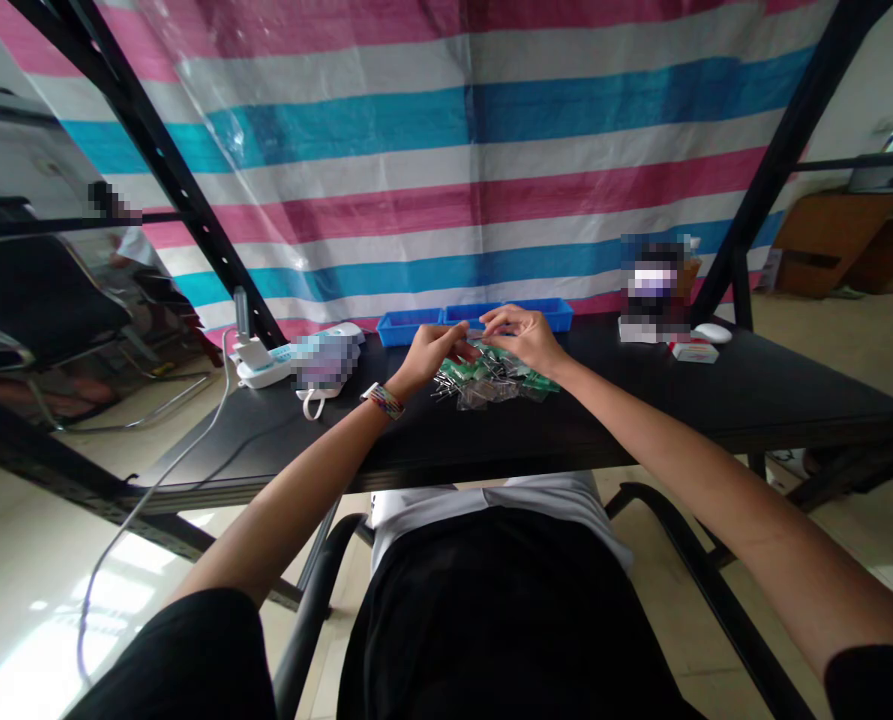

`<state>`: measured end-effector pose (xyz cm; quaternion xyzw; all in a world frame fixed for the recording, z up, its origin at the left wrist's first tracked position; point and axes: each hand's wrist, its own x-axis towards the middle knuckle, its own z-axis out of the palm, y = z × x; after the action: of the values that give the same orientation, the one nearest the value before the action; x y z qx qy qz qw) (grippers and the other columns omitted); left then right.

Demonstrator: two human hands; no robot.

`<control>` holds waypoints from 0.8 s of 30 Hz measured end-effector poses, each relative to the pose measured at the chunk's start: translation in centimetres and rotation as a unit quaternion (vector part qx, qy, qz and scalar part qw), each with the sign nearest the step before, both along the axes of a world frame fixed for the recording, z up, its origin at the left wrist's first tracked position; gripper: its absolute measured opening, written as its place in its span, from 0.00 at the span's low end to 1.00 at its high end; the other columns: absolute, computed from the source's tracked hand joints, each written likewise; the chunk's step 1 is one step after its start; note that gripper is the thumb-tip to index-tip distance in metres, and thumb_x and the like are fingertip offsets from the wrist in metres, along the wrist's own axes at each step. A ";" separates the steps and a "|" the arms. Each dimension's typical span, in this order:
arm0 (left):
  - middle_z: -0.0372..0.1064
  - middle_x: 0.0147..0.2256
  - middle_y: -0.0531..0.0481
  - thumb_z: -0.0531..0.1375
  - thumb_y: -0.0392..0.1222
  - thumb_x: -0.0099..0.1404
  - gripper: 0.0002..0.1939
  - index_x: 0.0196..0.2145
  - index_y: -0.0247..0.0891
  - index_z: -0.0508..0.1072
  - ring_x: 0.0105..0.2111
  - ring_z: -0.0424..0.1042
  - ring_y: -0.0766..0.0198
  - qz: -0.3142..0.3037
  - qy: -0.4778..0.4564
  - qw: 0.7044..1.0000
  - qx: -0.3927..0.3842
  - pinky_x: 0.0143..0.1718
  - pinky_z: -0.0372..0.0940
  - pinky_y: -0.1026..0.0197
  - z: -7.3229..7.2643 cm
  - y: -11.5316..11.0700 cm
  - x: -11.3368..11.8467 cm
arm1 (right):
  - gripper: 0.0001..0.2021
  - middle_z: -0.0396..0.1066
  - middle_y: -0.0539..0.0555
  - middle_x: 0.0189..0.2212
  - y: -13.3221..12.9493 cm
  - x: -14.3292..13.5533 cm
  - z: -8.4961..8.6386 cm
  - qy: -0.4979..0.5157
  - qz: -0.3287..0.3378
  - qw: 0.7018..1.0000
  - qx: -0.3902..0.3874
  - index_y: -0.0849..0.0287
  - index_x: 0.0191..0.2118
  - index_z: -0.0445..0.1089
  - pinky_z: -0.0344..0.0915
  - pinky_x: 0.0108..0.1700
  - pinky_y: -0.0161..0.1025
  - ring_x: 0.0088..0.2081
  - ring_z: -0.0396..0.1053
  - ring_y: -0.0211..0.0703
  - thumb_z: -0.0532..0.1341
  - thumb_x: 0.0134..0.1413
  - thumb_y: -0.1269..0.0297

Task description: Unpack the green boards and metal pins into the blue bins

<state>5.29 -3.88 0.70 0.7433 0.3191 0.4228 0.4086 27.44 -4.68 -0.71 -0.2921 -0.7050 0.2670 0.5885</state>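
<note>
Above a pile of small parts (491,380) both hands work close together, fingertips almost meeting. The pile mixes thin silvery metal pieces, green bits and clear plastic bags. My left hand (431,358), with a patterned band at the wrist, has its thumb and fingers drawn together in a pinch. My right hand (530,340) comes from the other side, thumb and index finger also closed. Whatever lies between the fingertips is too small to make out. Just behind the hands are a blue tray (408,328) and a second blue tray (560,314), partly hidden by my right hand.
At the left of the black table (791,385) lie a white power strip (266,370) with a cable and a blurred-out item (330,360). To the right are a small box (693,351) and a white mouse (713,333). A striped sheet (416,180) hangs behind.
</note>
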 end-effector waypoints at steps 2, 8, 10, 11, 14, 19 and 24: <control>0.84 0.34 0.36 0.67 0.69 0.66 0.30 0.33 0.33 0.83 0.32 0.83 0.54 -0.006 0.001 1.000 0.007 0.34 0.74 0.57 -0.1 0.2 0.0 | 0.17 0.76 0.58 0.48 0.0 0.0 -0.1 -0.008 -0.026 1.000 0.015 0.53 0.32 0.82 0.77 0.56 0.54 0.52 0.77 0.53 0.80 0.47 0.46; 0.83 0.33 0.41 0.71 0.69 0.60 0.29 0.33 0.36 0.81 0.32 0.83 0.54 0.010 -0.025 1.000 0.006 0.33 0.75 0.57 -0.5 1.1 0.1 | 0.08 0.78 0.57 0.46 -0.2 0.2 0.2 -0.009 -0.035 0.999 -0.034 0.53 0.37 0.83 0.79 0.51 0.53 0.46 0.77 0.51 0.73 0.54 0.56; 0.82 0.33 0.41 0.72 0.70 0.58 0.30 0.33 0.36 0.80 0.32 0.83 0.53 0.009 -0.033 0.999 0.001 0.33 0.75 0.56 -0.5 1.2 0.1 | 0.12 0.79 0.56 0.44 -0.2 0.2 0.3 0.023 -0.008 0.997 -0.073 0.54 0.43 0.82 0.81 0.47 0.52 0.40 0.77 0.49 0.71 0.56 0.55; 0.82 0.33 0.41 0.73 0.71 0.58 0.31 0.33 0.36 0.80 0.32 0.83 0.53 0.007 -0.034 0.999 -0.001 0.34 0.76 0.56 -0.5 1.1 0.1 | 0.14 0.79 0.55 0.42 -0.1 0.3 0.3 0.041 0.006 0.995 -0.092 0.54 0.45 0.82 0.81 0.44 0.51 0.38 0.77 0.48 0.71 0.55 0.54; 0.83 0.34 0.41 0.73 0.72 0.57 0.33 0.35 0.36 0.81 0.32 0.83 0.53 -0.001 -0.028 1.000 0.000 0.35 0.77 0.55 -0.4 0.8 0.2 | 0.19 0.79 0.54 0.36 -0.1 0.3 0.3 0.061 0.026 0.988 -0.140 0.54 0.45 0.80 0.81 0.38 0.49 0.34 0.76 0.47 0.75 0.50 0.51; 0.81 0.30 0.43 0.71 0.72 0.60 0.31 0.32 0.37 0.81 0.29 0.81 0.57 0.010 -0.010 0.999 0.035 0.32 0.75 0.57 -0.5 0.6 0.2 | 0.20 0.77 0.52 0.28 -0.1 0.1 0.2 0.021 0.033 0.988 -0.152 0.56 0.34 0.77 0.80 0.37 0.48 0.30 0.74 0.45 0.79 0.44 0.47; 0.69 0.17 0.48 0.65 0.69 0.69 0.32 0.20 0.39 0.73 0.19 0.69 0.64 0.064 0.040 0.994 0.086 0.26 0.67 0.60 -0.6 0.8 0.0 | 0.20 0.75 0.51 0.26 0.0 0.0 0.2 0.008 0.009 0.995 -0.096 0.55 0.33 0.76 0.76 0.35 0.46 0.28 0.72 0.45 0.77 0.47 0.45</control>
<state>5.26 -3.08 0.09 0.7699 0.3444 0.4438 0.3027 27.48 -4.64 -0.54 -0.3385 -0.6740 0.3412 0.5610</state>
